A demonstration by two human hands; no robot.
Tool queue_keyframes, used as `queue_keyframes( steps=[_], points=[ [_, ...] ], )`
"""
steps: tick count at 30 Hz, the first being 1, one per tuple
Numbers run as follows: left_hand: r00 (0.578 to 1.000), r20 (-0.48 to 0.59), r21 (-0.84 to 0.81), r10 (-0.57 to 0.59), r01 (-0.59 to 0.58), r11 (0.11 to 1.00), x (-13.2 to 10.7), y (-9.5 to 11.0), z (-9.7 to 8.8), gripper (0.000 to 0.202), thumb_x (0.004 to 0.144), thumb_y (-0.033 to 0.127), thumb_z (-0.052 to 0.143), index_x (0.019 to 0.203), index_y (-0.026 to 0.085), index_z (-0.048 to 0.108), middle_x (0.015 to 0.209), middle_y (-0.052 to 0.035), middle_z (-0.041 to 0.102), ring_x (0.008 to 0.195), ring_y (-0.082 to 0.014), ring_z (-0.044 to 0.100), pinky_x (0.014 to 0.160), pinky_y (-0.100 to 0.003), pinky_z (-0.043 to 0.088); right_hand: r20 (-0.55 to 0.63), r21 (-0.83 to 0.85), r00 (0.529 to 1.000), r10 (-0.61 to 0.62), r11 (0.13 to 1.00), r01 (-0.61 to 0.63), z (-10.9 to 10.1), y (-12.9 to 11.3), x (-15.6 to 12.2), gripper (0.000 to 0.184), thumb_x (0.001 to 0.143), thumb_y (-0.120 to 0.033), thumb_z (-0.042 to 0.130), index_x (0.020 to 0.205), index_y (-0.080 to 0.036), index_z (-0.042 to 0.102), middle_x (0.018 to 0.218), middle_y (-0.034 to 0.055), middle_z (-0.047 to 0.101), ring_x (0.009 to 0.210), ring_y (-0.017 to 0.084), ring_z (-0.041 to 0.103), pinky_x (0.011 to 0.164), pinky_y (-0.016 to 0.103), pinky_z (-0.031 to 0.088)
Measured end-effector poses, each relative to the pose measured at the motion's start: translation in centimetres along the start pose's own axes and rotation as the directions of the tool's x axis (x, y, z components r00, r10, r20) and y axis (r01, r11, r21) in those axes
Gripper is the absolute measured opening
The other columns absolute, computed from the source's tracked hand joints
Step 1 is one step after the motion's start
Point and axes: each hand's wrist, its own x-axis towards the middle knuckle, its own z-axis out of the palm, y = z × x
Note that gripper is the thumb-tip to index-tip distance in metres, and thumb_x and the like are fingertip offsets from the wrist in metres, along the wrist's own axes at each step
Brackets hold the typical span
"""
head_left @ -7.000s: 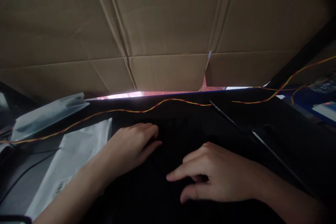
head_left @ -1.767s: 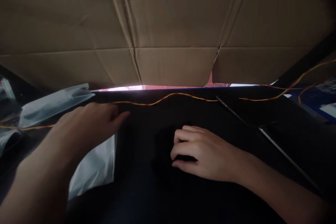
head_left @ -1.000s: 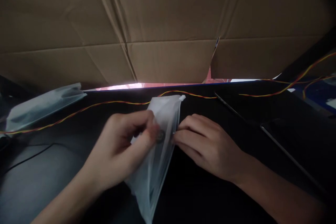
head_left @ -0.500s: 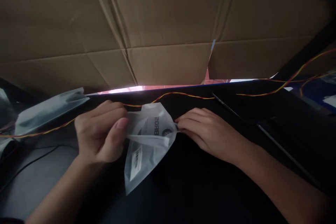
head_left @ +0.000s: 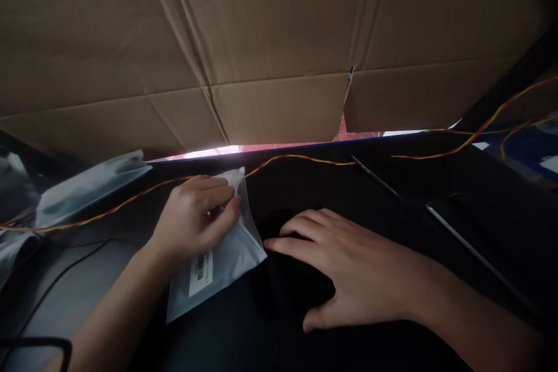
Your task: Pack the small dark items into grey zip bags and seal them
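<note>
A frosted plastic bag (head_left: 218, 270) with a white barcode label (head_left: 201, 274) lies on the black table. Curled over its upper part, my left hand (head_left: 196, 212) is closed, with the thumb pressed against the fingers on the plastic. My right hand (head_left: 349, 261) is open just to the right, fingers spread and thumb apart, its index fingertip beside the bag's right corner. Nothing shows in that hand. What the bag holds, if anything, cannot be made out.
Another frosted bag (head_left: 91, 186) lies at the left. A red and yellow twisted wire (head_left: 296, 157) crosses the black table (head_left: 296, 349). Two dark flat panels (head_left: 479, 256) lie at the right. Brown cardboard (head_left: 270, 23) stands behind, and a thin black cable (head_left: 56, 273) runs at the lower left.
My right hand has let go of the bag's right end, moved down and opened. The bag has come down and left, now flatter, under my left hand, which has shifted slightly right.
</note>
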Motion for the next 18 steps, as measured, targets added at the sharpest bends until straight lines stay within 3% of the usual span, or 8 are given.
queue_keyframes(
  steps=[4,6,8,10,12,15,17,18],
  points=[
    [0.980,0.161,0.020,-0.114,0.113,0.993,0.2,-0.6,0.2,0.040,0.103,0.025,0.044,0.063,0.022,0.039,0.060,0.0025,0.045,0.057,-0.0144,0.045,0.061,-0.033,0.031,-0.003,-0.159,1.000,-0.017,0.987,0.017,0.5,0.0,0.5,0.065,0.084,-0.032,0.092,0.143,-0.020,0.067,0.129,0.0107,0.073,0.114,0.032,0.070,0.097,0.048,0.059],
    [0.960,0.232,0.044,-0.155,0.148,0.988,0.2,-0.9,0.3,0.038,0.100,0.026,0.045,0.062,0.022,0.045,0.059,0.0009,0.051,0.054,-0.0148,0.047,0.058,-0.033,0.030,-0.045,-0.146,0.999,0.021,0.989,-0.027,0.1,0.4,0.5,0.058,0.087,-0.026,0.089,0.141,-0.020,0.069,0.123,0.0091,0.076,0.108,0.031,0.074,0.090,0.047,0.062],
    [0.946,0.276,0.049,-0.169,0.162,0.986,0.1,-1.1,0.4,0.037,0.097,0.025,0.048,0.061,0.021,0.051,0.057,0.0003,0.054,0.051,-0.0145,0.047,0.056,-0.033,0.029,-0.169,-0.057,0.981,0.097,0.993,-0.107,-0.6,1.1,0.4,0.053,0.088,-0.020,0.084,0.139,-0.022,0.070,0.124,0.0066,0.078,0.106,0.029,0.076,0.090,0.045,0.063],
    [0.937,0.304,0.032,-0.173,0.171,0.985,0.1,-1.2,0.5,0.036,0.096,0.025,0.049,0.062,0.020,0.057,0.057,0.0000,0.057,0.049,-0.0144,0.050,0.054,-0.032,0.032,-0.378,0.068,0.911,0.163,0.987,-0.149,-1.3,1.8,0.2,0.052,0.087,-0.013,0.078,0.138,-0.024,0.071,0.128,0.0046,0.079,0.111,0.026,0.077,0.098,0.043,0.062],
    [0.934,0.315,0.006,-0.168,0.175,0.985,0.1,-1.0,0.5,0.036,0.096,0.025,0.049,0.063,0.020,0.062,0.057,0.0001,0.058,0.050,-0.0141,0.052,0.053,-0.030,0.035,-0.584,0.180,0.786,0.205,0.976,-0.120,-1.8,2.2,0.2,0.049,0.087,-0.009,0.074,0.134,-0.024,0.073,0.131,0.0039,0.079,0.118,0.025,0.075,0.106,0.042,0.059],
    [0.932,0.319,-0.084,-0.174,0.211,0.974,0.3,-0.1,0.7,0.031,0.095,0.024,0.051,0.072,0.020,0.072,0.064,-0.0007,0.067,0.056,-0.0149,0.061,0.055,-0.027,0.043,-0.740,0.298,0.616,0.270,0.953,-0.059,-1.8,2.0,0.5,0.043,0.089,-0.009,0.073,0.129,-0.025,0.075,0.128,0.0035,0.080,0.120,0.025,0.075,0.108,0.044,0.058],
    [0.920,0.327,-0.198,-0.214,0.288,0.937,0.4,0.8,1.1,0.025,0.092,0.022,0.055,0.085,0.021,0.079,0.076,-0.0016,0.076,0.065,-0.0167,0.068,0.061,-0.026,0.050,-0.761,0.321,0.585,0.279,0.946,-0.033,-1.3,1.6,0.7,0.045,0.090,-0.008,0.072,0.131,-0.026,0.073,0.129,0.0039,0.079,0.120,0.025,0.074,0.109,0.044,0.058],
    [0.910,0.336,-0.265,-0.241,0.337,0.904,0.5,1.3,1.4,0.025,0.091,0.021,0.056,0.090,0.021,0.081,0.080,-0.0019,0.078,0.069,-0.0178,0.070,0.063,-0.027,0.052,-0.753,0.308,0.605,0.257,0.951,-0.021,-1.0,1.4,0.8,0.048,0.089,-0.007,0.071,0.133,-0.025,0.072,0.130,0.0044,0.077,0.122,0.025,0.073,0.109,0.044,0.057]
  ],
)
